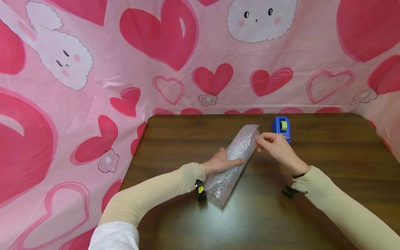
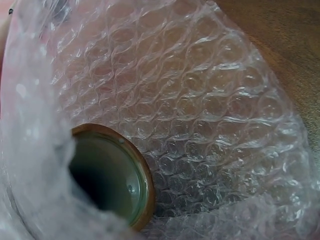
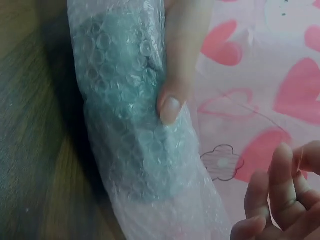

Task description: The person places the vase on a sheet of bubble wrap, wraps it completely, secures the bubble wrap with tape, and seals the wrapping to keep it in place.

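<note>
A roll of bubble wrap (image 1: 225,184) lies slanted on the table, wound around a greenish vessel. In the left wrist view the vessel's (image 2: 145,180) round mouth shows a brown rim and pale green inside, set back within the wrap's open end. My left hand (image 1: 220,161) grips the roll near its middle, thumb across the top. At the roll's far end, my right hand (image 1: 278,147) has its fingertips pinched together beside the wrap. Between those fingers, the right wrist view shows the faint edge of a thin clear strip (image 3: 300,160), seemingly tape.
A blue tape dispenser (image 1: 282,128) with a roll of tape stands at the table's back, just beyond my right hand. The dark wooden table (image 1: 175,139) meets a pink heart-patterned cloth (image 1: 140,69) behind and at the left.
</note>
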Motion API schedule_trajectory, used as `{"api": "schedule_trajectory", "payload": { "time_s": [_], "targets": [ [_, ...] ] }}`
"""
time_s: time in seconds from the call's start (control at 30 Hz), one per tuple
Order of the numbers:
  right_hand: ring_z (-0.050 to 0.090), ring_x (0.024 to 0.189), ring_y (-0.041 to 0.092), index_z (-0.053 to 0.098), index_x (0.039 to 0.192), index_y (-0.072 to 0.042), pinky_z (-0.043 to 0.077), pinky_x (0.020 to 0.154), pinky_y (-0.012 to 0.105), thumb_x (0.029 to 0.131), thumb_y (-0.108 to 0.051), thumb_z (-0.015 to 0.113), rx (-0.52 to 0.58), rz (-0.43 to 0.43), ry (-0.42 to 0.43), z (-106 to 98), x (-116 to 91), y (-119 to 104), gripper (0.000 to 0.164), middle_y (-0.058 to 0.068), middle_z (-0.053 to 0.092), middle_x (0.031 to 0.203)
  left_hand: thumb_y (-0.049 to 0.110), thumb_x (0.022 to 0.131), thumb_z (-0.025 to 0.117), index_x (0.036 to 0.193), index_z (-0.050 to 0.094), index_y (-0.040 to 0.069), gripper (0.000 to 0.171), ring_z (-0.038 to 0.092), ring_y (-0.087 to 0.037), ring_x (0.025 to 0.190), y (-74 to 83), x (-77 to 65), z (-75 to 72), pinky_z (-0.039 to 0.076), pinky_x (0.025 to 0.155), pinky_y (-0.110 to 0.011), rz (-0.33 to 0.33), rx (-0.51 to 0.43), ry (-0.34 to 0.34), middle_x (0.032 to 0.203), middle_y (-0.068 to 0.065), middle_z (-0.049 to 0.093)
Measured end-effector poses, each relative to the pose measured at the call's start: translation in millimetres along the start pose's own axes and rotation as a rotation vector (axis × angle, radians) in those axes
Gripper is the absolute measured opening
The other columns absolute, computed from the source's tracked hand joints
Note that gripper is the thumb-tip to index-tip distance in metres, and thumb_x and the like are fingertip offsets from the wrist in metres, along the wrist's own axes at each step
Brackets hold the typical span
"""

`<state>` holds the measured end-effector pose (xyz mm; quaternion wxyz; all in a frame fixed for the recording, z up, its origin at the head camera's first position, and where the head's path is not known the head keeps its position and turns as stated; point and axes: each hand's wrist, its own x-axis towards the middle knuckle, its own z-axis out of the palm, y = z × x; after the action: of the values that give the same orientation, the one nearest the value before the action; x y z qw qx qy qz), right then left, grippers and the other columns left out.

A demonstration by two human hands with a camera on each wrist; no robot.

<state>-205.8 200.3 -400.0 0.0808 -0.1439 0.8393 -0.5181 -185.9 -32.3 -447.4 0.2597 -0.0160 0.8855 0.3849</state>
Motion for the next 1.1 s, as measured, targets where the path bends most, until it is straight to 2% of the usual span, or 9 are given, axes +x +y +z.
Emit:
{"api": "schedule_trajectory", "payload": {
  "time_s": [0.07,0.13,0.23,0.37,0.47,0.57,0.67,0.93,1.1],
  "targets": [
    [0.054,0.070,0.016,0.071,0.095,0.005,0.044,0.063,0.027,0.108,-0.026,0.058,0.009,-0.019,-0.027,4,4,-1,0.035,0.002,0.067,0.075,0.065,0.086,0.071,0.155,0.026,-0.011,0.112,0.052,-0.035,0.134,0.1,0.4,-0.3,0.046,0.109,-0.046,-0.003,0.004,0.003,0.154,-0.027,0.043],
    [0.057,0.070,0.015,0.071,0.096,0.005,0.046,0.063,0.027,0.109,-0.027,0.055,0.039,-0.018,-0.045,7,8,-3,0.038,0.003,0.067,0.076,0.065,0.086,0.071,0.154,0.026,-0.011,0.112,0.052,-0.034,0.132,0.2,0.7,-0.8,0.047,0.108,-0.046,-0.010,0.000,0.005,0.152,-0.027,0.044],
    [0.065,0.078,0.020,0.072,0.100,0.006,0.050,0.066,0.028,0.112,-0.036,0.044,0.099,0.011,-0.073,13,14,-6,0.052,0.006,0.070,0.082,0.065,0.086,0.072,0.154,0.027,-0.011,0.112,0.053,-0.035,0.131,-0.1,0.8,-1.3,0.047,0.108,-0.047,-0.015,-0.009,0.004,0.151,-0.027,0.045],
    [0.067,0.082,0.027,0.073,0.104,0.005,0.048,0.066,0.032,0.112,-0.050,0.029,0.134,0.055,-0.119,21,21,-7,0.071,0.011,0.073,0.088,0.066,0.085,0.072,0.154,0.027,-0.011,0.112,0.052,-0.035,0.133,-1.0,1.1,-1.0,0.046,0.109,-0.047,-0.012,-0.017,-0.001,0.152,-0.027,0.044],
    [0.066,0.079,0.027,0.074,0.102,0.005,0.047,0.063,0.034,0.110,-0.058,0.023,0.147,0.085,-0.130,27,26,-5,0.081,0.010,0.074,0.088,0.067,0.085,0.071,0.154,0.026,-0.011,0.113,0.050,-0.036,0.135,-1.4,1.3,-0.6,0.045,0.111,-0.047,-0.008,-0.020,-0.005,0.154,-0.027,0.042],
    [0.064,0.073,0.026,0.075,0.098,0.005,0.045,0.059,0.032,0.109,-0.062,0.024,0.154,0.101,-0.112,32,31,-3,0.085,0.009,0.074,0.085,0.066,0.085,0.072,0.155,0.025,-0.010,0.114,0.048,-0.036,0.138,-1.2,1.0,-0.4,0.044,0.112,-0.048,-0.005,-0.028,-0.007,0.156,-0.027,0.040],
    [0.060,0.067,0.025,0.075,0.098,0.004,0.043,0.055,0.030,0.109,-0.060,0.029,0.147,0.091,-0.101,37,35,-1,0.080,0.009,0.073,0.084,0.066,0.085,0.072,0.154,0.027,-0.010,0.113,0.049,-0.036,0.137,-0.8,0.7,-0.4,0.044,0.112,-0.048,0.000,-0.023,-0.002,0.155,-0.027,0.041],
    [0.053,0.062,0.018,0.075,0.099,0.007,0.045,0.060,0.032,0.111,-0.053,0.037,0.154,0.131,-0.146,40,36,6,0.072,0.010,0.075,0.084,0.065,0.084,0.073,0.153,0.029,-0.012,0.112,0.052,-0.035,0.134,-0.2,2.2,1.8,0.046,0.110,-0.045,0.006,0.004,0.025,0.152,-0.028,0.044],
    [0.046,0.055,0.012,0.076,0.099,0.008,0.040,0.055,0.026,0.111,-0.047,0.043,0.111,0.151,-0.167,39,34,10,0.066,0.005,0.073,0.076,0.065,0.084,0.073,0.152,0.029,-0.012,0.111,0.053,-0.033,0.129,-0.9,2.5,1.3,0.047,0.108,-0.046,0.009,-0.006,0.013,0.150,-0.027,0.045]
  ]
}}
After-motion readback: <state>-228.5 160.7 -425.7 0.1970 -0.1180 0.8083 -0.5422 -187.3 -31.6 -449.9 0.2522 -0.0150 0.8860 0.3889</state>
